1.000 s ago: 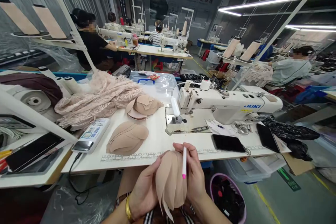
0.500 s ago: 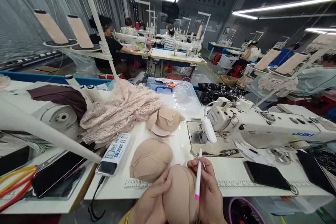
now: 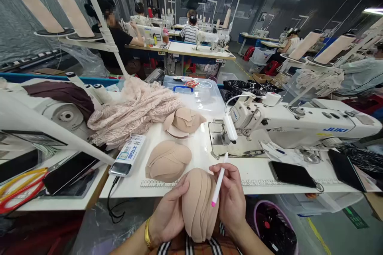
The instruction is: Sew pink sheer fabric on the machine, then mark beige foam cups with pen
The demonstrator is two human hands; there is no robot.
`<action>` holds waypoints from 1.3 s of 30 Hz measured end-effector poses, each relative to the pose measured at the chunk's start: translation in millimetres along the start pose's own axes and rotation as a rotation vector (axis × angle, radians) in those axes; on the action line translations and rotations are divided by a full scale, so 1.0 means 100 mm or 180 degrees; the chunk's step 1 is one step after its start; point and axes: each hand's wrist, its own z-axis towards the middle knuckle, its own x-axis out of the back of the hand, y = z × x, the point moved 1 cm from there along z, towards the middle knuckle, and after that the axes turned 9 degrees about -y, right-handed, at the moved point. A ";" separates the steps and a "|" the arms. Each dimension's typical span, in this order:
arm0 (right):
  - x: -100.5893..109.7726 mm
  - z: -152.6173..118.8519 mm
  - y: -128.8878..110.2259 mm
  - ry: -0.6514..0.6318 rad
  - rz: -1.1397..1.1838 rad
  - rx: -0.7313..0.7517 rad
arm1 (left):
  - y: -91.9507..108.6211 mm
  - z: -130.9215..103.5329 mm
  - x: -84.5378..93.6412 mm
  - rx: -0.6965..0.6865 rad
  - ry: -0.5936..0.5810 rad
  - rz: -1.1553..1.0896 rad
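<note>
A stack of beige moulded bra cups [image 3: 199, 203] is held at the table's front edge, over my lap. My left hand [image 3: 170, 209] grips the stack's left side, thumb on the front. My right hand [image 3: 231, 191] steadies its right side and also pinches a white marker pen [image 3: 220, 183] with a pink end, which slants across the cups. Just beyond lies a second pile of beige cups [image 3: 169, 161] on the white table. Farther back sits a third, looser pile of beige cups [image 3: 184, 121]. The fingers behind the held stack are hidden.
On the right stands a white sewing machine [image 3: 287, 121], with a black phone [image 3: 291, 174] before it. Pink lace fabric [image 3: 134, 111] is heaped at left, near a white power bank [image 3: 128, 155]. Scissors [image 3: 24, 187] lie far left. A purple-rimmed bin [image 3: 257, 207] stands below the table.
The held cups have fanned apart, so several layered edges now show. My view has tilted down, and the pen leans more to the left at its lower end.
</note>
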 end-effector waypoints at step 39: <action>0.92 -0.35 -0.43 -0.0242 -0.1637 0.0748 | -0.76 0.32 -0.17 -0.0593 0.0153 0.0092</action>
